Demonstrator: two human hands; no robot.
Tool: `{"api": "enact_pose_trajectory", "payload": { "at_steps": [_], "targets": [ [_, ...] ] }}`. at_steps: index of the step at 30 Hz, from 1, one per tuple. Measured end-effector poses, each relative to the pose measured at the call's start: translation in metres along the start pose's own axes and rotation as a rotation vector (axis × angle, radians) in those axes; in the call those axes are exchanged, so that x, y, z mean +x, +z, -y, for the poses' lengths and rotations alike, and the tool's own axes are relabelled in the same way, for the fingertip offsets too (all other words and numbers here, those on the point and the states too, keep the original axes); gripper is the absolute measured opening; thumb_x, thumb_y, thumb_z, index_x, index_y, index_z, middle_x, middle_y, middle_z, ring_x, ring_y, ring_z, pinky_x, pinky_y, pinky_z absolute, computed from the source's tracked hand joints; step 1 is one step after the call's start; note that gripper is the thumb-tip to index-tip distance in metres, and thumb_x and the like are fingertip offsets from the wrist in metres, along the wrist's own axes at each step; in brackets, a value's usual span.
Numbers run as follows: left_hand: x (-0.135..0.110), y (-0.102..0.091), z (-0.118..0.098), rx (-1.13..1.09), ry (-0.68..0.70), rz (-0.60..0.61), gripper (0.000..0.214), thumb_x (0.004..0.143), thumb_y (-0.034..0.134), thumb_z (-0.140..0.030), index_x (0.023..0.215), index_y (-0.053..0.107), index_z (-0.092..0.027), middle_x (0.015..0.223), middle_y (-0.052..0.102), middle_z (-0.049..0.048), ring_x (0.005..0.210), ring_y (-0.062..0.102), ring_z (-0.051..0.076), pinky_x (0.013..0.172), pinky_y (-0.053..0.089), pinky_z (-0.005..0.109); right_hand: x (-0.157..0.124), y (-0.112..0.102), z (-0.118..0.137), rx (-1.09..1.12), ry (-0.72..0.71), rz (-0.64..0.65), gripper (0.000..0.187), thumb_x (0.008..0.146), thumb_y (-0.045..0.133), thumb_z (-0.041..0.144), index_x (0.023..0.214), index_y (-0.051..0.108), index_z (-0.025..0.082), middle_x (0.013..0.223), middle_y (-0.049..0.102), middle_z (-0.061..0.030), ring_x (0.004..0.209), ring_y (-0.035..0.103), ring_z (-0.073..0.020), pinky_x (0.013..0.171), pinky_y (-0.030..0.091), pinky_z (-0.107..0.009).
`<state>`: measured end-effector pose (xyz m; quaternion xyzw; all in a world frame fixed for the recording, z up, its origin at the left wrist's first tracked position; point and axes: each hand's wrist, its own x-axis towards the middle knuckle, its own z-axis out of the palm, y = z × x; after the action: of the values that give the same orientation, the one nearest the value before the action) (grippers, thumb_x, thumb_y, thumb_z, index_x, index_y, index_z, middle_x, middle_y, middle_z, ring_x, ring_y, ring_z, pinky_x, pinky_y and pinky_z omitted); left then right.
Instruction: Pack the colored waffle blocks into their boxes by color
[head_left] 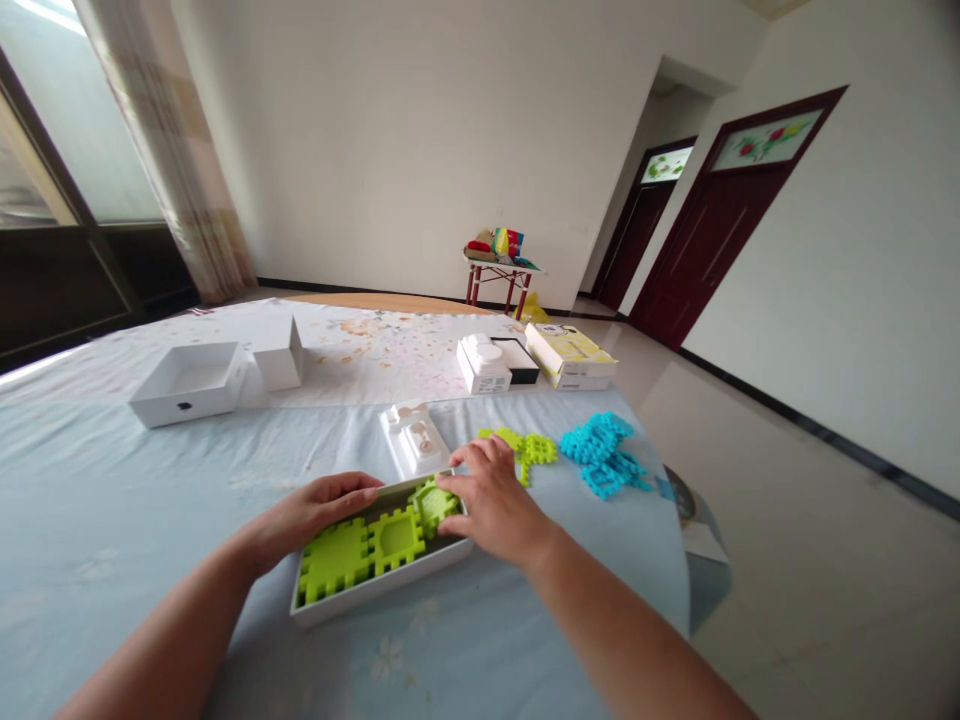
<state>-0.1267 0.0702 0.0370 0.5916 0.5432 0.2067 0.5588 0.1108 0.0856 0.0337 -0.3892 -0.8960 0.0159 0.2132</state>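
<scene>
Head view: round-edged table (382,300) w/ floral cloth (112,500), pale blue on the near half, white w/ pinkish blooms beyond; brown tabletop edge shows at the back. Near the front, a white tray box (382,590) sits at a slant, w/ 3 lime-green toothed foam-like panels (335,558) in it, the R one tilted. L hand (326,500) lies along the box's far wall; can't tell how tight its grip is. R hand (491,495) is at the R end, thumb & index in a narrow grip on the tilted panel (435,505).

Just behind: white moulded insert (416,440); to R, loose lime pcs (536,450), then blue pcs (604,455) nr the edge. Back L: open white box (187,385) + white carton (279,360). Back R: small white box (484,365), black-lined box (516,360), yellow-&-white printed box (571,355).

Room: plain pale wall (405,130), window (112,100) & patterned curtain (172,140) on L, side table (501,266) w/ colourful items, 2 dark-red doors (720,220) w/ floral glass, shiny tiled floor (772,560), dark skirting (825,440).
</scene>
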Motion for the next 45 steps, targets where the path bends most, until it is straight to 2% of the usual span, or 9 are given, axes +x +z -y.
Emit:
{"api": "enact_pose_trajectory", "payload": {
  "at_steps": [4, 8, 10, 15, 22, 26, 32, 40, 45],
  "targets": [
    [-0.003, -0.001, 0.001, -0.009, -0.002, -0.072, 0.052, 0.070, 0.050, -0.061, 0.104, 0.062, -0.024, 0.096, 0.070, 0.0013, 0.089, 0.063, 0.023, 0.073, 0.049, 0.028, -0.003, -0.005, -0.018, 0.202, -0.036, 0.030, 0.047, 0.065, 0.070, 0.041, 0.108, 0.059, 0.027, 0.106, 0.056, -0.0032, 0.105, 0.043, -0.0211, 0.098, 0.025, -0.040],
    [0.003, -0.007, 0.016, -0.190, 0.021, -0.151, 0.053, 0.071, 0.048, -0.062, 0.104, 0.062, -0.022, 0.106, 0.067, 0.0046, 0.099, 0.060, 0.025, 0.080, 0.050, 0.030, -0.010, -0.009, -0.061, 0.246, 0.153, -0.232, 0.036, 0.080, 0.050, 0.023, 0.116, 0.052, 0.019, 0.112, 0.056, -0.0080, 0.107, 0.045, -0.0184, 0.095, 0.034, -0.034],
    [0.009, -0.011, 0.028, -0.283, 0.072, -0.219, 0.053, 0.073, 0.047, -0.062, 0.102, 0.061, -0.019, 0.108, 0.066, 0.0053, 0.104, 0.057, 0.026, 0.083, 0.049, 0.031, -0.014, -0.008, -0.084, 0.133, 0.253, -0.285, 0.041, 0.076, 0.045, 0.010, 0.115, 0.053, 0.016, 0.112, 0.055, -0.0093, 0.108, 0.045, -0.0198, 0.095, 0.034, -0.036],
    [0.020, -0.022, 0.048, -0.525, 0.165, -0.287, 0.038, 0.081, 0.044, -0.052, 0.096, 0.061, -0.021, 0.101, 0.069, -0.0013, 0.107, 0.055, 0.022, 0.092, 0.045, 0.030, -0.018, 0.003, -0.116, -0.108, 0.394, -0.080, 0.055, 0.068, 0.044, 0.003, 0.122, 0.049, 0.013, 0.123, 0.050, -0.0141, 0.115, 0.039, -0.0258, 0.093, 0.035, -0.039],
    [0.026, -0.028, 0.055, -0.790, 0.186, -0.236, 0.029, 0.074, 0.062, -0.037, 0.092, 0.068, -0.016, 0.095, 0.071, 0.0070, 0.092, 0.062, 0.020, 0.084, 0.049, 0.028, -0.016, 0.009, -0.120, -0.278, 0.568, 0.236, 0.053, 0.073, 0.042, 0.007, 0.124, 0.046, 0.023, 0.124, 0.050, -0.0088, 0.113, 0.042, -0.0255, 0.088, 0.033, -0.036],
    [0.025, -0.026, 0.052, -0.857, 0.208, -0.247, 0.027, 0.073, 0.064, -0.033, 0.090, 0.069, -0.012, 0.094, 0.070, 0.0109, 0.088, 0.064, 0.020, 0.081, 0.050, 0.028, -0.017, -0.002, -0.121, -0.272, 0.579, 0.193, 0.054, 0.070, 0.049, 0.012, 0.124, 0.047, 0.024, 0.118, 0.054, -0.0071, 0.109, 0.043, -0.0250, 0.087, 0.033, -0.033],
    [0.023, -0.023, 0.048, -0.874, 0.210, -0.265, 0.024, 0.074, 0.062, -0.030, 0.088, 0.069, -0.012, 0.092, 0.071, 0.0106, 0.083, 0.065, 0.020, 0.078, 0.051, 0.027, -0.003, -0.010, -0.117, -0.144, 0.533, -0.016, 0.055, 0.073, 0.054, 0.029, 0.126, 0.044, 0.020, 0.117, 0.053, -0.0090, 0.107, 0.046, -0.0229, 0.088, 0.034, -0.030],
    [0.022, -0.020, 0.048, -0.868, 0.221, -0.281, 0.022, 0.079, 0.057, -0.029, 0.087, 0.069, -0.013, 0.090, 0.071, 0.0088, 0.081, 0.064, 0.018, 0.076, 0.051, 0.027, 0.015, 0.022, -0.108, -0.121, 0.546, 0.140, 0.051, 0.069, 0.059, 0.040, 0.117, 0.053, 0.023, 0.111, 0.058, -0.0076, 0.102, 0.051, -0.0242, 0.083, 0.037, -0.032],
    [0.020, -0.018, 0.045, -0.871, 0.217, -0.279, 0.022, 0.080, 0.055, -0.029, 0.087, 0.069, -0.013, 0.090, 0.070, 0.0088, 0.080, 0.064, 0.018, 0.075, 0.052, 0.027, 0.010, 0.025, -0.112, -0.122, 0.545, 0.091, 0.039, 0.073, 0.055, 0.032, 0.112, 0.057, 0.028, 0.102, 0.064, -0.0010, 0.102, 0.050, -0.0220, 0.082, 0.036, -0.030]
  ]
}}
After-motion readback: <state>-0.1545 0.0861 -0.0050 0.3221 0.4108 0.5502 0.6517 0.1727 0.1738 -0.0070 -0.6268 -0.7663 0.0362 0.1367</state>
